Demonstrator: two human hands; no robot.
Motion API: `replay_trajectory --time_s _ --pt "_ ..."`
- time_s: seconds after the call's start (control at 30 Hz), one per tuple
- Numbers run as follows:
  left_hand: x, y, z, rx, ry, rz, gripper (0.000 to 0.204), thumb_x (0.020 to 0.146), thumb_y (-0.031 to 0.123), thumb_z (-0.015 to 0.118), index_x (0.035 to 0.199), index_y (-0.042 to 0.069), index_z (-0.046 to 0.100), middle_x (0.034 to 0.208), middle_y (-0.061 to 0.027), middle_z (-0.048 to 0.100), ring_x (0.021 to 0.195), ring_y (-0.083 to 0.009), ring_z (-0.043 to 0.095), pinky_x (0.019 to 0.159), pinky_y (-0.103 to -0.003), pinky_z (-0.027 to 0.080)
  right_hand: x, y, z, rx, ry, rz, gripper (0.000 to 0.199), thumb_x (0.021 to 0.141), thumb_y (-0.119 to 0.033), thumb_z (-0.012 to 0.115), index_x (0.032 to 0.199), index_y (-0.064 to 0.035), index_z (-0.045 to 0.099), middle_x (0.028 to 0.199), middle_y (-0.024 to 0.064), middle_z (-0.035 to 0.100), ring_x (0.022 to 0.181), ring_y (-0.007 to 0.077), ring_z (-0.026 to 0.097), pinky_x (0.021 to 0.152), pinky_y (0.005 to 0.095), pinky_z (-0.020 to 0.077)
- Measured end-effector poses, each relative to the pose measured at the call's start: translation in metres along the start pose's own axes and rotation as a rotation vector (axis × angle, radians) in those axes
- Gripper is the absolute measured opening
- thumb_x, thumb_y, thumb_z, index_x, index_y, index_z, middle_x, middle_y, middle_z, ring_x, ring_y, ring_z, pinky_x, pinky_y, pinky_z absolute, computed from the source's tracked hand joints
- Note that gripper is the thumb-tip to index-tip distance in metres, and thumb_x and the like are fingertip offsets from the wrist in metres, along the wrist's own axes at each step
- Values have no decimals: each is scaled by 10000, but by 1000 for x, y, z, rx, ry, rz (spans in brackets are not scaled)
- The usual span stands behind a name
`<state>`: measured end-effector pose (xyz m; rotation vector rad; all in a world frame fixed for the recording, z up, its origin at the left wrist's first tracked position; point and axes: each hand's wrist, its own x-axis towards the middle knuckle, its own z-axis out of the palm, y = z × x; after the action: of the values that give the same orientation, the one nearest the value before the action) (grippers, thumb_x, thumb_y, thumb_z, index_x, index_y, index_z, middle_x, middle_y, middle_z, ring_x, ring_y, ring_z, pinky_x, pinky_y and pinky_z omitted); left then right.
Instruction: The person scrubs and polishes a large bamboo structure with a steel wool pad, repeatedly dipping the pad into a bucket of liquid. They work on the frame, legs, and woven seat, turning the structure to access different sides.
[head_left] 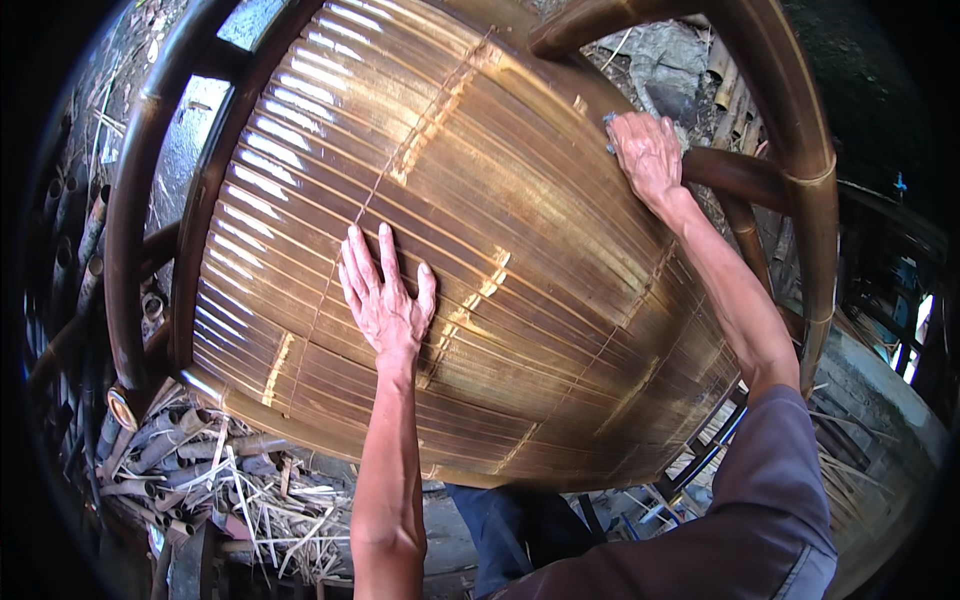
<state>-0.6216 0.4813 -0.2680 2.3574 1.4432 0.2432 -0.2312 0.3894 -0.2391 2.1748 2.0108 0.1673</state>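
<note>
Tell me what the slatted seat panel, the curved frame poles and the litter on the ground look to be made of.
Golden-brown slatted seat panel: apparently split bamboo strips, glossy as if varnished; it shows bright sheen, parallel seams and node bands. Dark brown curved frame poles: likely whole bamboo or rattan, smooth and shiny, with ringed joints. Pale litter on the ground: seemingly dry, unfinished bamboo offcuts and splinters, matte and hollow-ended.

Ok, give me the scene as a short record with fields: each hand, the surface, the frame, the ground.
left hand: flat, palm down, fingers spread on the slatted bamboo panel
right hand: at the panel's far edge, pressing a small grey-blue piece too hidden to identify
panel: glossy brown slats, lying in a curved bamboo frame
ground: bamboo offcuts at lower left
</note>
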Motion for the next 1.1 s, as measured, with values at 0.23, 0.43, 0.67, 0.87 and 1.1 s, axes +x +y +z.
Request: replay_trajectory --time_s 0.23,0.43,0.67,0.87,1.1 --pt "4 1 0 -7 9 -7 695 875 347 604 1495 154 357 1580 -157 237 1459 -323 220 1194 -454 170 -32 -9 -12 -75 -438 292 113 839 -123 543 926 -85 604 946 98 605 928 268 584 782 425 451" --pt "1 -2 5 6 19 17 698 873 350 608 1496 161 356 1579 -152 239 1459 -325 220 1195 -456 166 -12 5 19 -97 47 163 42 863 -108 533 887 -91 563 886 85 575 894 263 589 775 416 454" --pt "-1 -2 3 -27 32 12 700 870 343 616 1493 152 359 1578 -157 238 1458 -320 222 1193 -451 168 49 3 -6 -253 -66 309 82 878 -118 528 929 -76 578 897 135 588 902 326 587 762 462 453" --pt "1 -2 2 -21 3 -4 700 863 326 629 1487 150 366 1578 -159 236 1461 -320 216 1191 -456 178 48 -38 26 92 305 715 257 952 -228 503 1125 -55 582 1008 184 563 1021 353 530 904 480 413" --pt "1 1 0 48 -48 1 682 903 377 552 1498 123 336 1590 -175 189 1470 -323 184 1201 -461 135 90 44 76 384 97 878 273 967 -171 422 1090 2 594 1059 222 578 969 396 558 861 523 435"
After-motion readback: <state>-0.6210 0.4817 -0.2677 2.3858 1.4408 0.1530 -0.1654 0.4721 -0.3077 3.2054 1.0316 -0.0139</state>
